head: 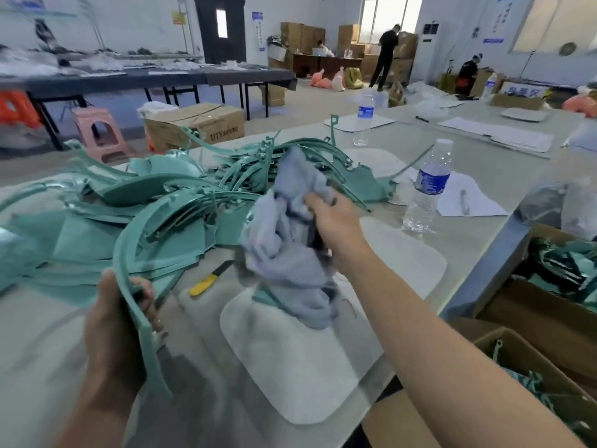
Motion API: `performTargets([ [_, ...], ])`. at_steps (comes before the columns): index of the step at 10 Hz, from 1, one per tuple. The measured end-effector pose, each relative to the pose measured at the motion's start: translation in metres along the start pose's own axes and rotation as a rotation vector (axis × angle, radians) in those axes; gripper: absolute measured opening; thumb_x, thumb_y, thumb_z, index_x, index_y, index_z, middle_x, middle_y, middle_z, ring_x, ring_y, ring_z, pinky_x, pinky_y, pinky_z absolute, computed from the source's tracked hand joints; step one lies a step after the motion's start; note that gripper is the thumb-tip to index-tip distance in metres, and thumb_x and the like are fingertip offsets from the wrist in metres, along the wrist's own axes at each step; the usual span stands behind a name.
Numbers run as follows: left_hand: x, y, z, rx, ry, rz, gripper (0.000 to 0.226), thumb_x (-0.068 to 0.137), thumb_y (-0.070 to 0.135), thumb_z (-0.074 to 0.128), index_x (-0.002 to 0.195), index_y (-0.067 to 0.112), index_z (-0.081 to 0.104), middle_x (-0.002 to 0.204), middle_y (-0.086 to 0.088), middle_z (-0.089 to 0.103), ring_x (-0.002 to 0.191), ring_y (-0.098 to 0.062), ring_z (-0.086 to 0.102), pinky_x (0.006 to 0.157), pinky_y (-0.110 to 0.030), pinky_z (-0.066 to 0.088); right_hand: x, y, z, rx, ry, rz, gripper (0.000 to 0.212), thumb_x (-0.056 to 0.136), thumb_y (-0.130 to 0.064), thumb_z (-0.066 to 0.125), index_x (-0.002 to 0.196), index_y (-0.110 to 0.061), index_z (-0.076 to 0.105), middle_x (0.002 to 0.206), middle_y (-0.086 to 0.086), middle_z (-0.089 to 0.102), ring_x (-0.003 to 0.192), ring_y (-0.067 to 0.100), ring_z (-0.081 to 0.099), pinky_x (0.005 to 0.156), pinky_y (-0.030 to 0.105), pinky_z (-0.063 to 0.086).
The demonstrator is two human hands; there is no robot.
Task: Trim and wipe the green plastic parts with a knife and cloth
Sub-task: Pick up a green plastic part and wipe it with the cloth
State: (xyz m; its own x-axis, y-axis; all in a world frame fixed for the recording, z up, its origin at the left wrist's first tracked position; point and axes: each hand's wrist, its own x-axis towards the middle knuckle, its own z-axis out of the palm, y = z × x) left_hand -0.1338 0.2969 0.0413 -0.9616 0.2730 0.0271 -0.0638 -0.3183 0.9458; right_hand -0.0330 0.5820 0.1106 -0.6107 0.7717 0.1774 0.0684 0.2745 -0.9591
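The green part (142, 305) is a long curved strip, and the left hand (113, 324) has it clamped near the table's front edge, fingers wrapped round it, one end pointing down toward the person. The rest of the strip arcs up into the big pile (129, 208) of the same green pieces heaped across the left of the table (484, 176). The right hand (336, 221) is up above the table with a bluish cloth (287, 240) bunched tight in its grip, the loose end hanging down over a white mat (290, 367). A yellow-handled knife (210, 279) lies flat on the table between the two hands, nobody touching it. Two water bottles (428, 185) stand further back on the right.
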Motion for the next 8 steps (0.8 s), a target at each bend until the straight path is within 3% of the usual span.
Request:
performTargets([
  [1,0.001,0.003,-0.001,-0.016,0.050,-0.024,0.032,0.100,0.050,0.036,0.080,0.029,0.050,0.059,0.016,0.055,0.056,0.001,0.048,0.064,-0.024,0.034,-0.025,0.014,0.005,-0.718,-0.498,-0.030,0.038,0.092,-0.050,0.066,0.101,-0.013,0.070,0.095,0.006,0.074,0.086,0.026,0.067,0.077,0.038,0.055],
  [2,0.002,0.009,-0.004,-0.005,0.062,-0.054,0.040,0.107,0.048,0.028,0.078,0.027,0.047,0.052,0.017,0.052,0.049,0.003,0.046,0.054,-0.016,0.039,-0.044,0.021,0.008,-0.720,-0.652,-0.146,0.075,0.070,-0.060,0.078,0.134,-0.033,0.048,0.131,0.000,0.060,0.116,0.024,0.057,0.097,0.042,0.052],
  [3,0.000,0.012,0.000,-0.030,0.071,-0.025,0.045,0.108,0.046,0.027,0.077,0.019,0.046,0.050,0.013,0.048,0.040,-0.001,0.041,0.039,-0.014,0.029,-0.071,0.041,0.024,-0.975,-0.683,-0.313,0.093,0.069,-0.051,0.078,0.148,-0.031,0.032,0.140,0.004,0.047,0.131,0.027,0.042,0.100,0.045,0.048],
  [4,-0.004,0.013,0.004,-0.076,0.076,0.026,0.047,0.106,0.047,0.032,0.078,0.013,0.047,0.055,0.005,0.044,0.038,-0.005,0.034,0.040,-0.021,0.017,-0.050,0.030,0.026,-0.686,-0.491,-0.432,0.032,0.073,-0.015,0.073,0.094,-0.031,0.057,0.086,-0.011,0.058,0.084,0.015,0.056,0.067,0.030,0.043],
  [5,0.000,0.015,-0.005,-0.084,0.083,0.032,0.045,0.105,0.049,0.036,0.079,0.014,0.049,0.057,0.007,0.046,0.042,-0.005,0.036,0.037,-0.015,0.027,-0.014,-0.007,0.006,-0.205,-0.166,-0.199,0.034,0.070,-0.011,0.075,0.086,-0.041,0.069,0.077,-0.022,0.068,0.079,0.004,0.065,0.071,0.024,0.051],
  [6,0.007,0.019,-0.024,0.020,0.126,0.053,0.044,0.092,0.061,0.046,0.081,0.019,0.054,0.060,0.010,0.053,0.049,-0.003,0.045,0.044,-0.015,0.038,0.015,-0.036,-0.014,-0.032,0.141,-0.144,0.039,0.063,-0.023,0.074,0.090,-0.052,0.072,0.083,-0.025,0.073,0.083,0.006,0.069,0.072,0.025,0.054],
  [7,0.010,0.016,-0.046,0.174,0.309,0.061,0.049,0.074,0.070,0.059,0.075,0.022,0.060,0.066,0.001,0.059,0.060,-0.017,0.052,0.061,-0.031,0.043,0.027,-0.040,-0.017,-0.570,0.090,-0.249,0.040,0.071,-0.029,0.073,0.109,-0.041,0.070,0.088,-0.013,0.066,0.086,0.019,0.064,0.072,0.026,0.043],
  [8,0.004,0.016,-0.065,0.423,0.461,0.085,0.059,0.075,0.077,0.056,0.070,0.018,0.057,0.065,-0.008,0.051,0.059,-0.022,0.044,0.058,-0.037,0.037,0.007,-0.026,0.012,-1.090,-0.124,-0.353,0.027,0.083,-0.030,0.067,0.109,-0.030,0.064,0.103,0.000,0.066,0.107,0.029,0.063,0.086,0.036,0.041],
])
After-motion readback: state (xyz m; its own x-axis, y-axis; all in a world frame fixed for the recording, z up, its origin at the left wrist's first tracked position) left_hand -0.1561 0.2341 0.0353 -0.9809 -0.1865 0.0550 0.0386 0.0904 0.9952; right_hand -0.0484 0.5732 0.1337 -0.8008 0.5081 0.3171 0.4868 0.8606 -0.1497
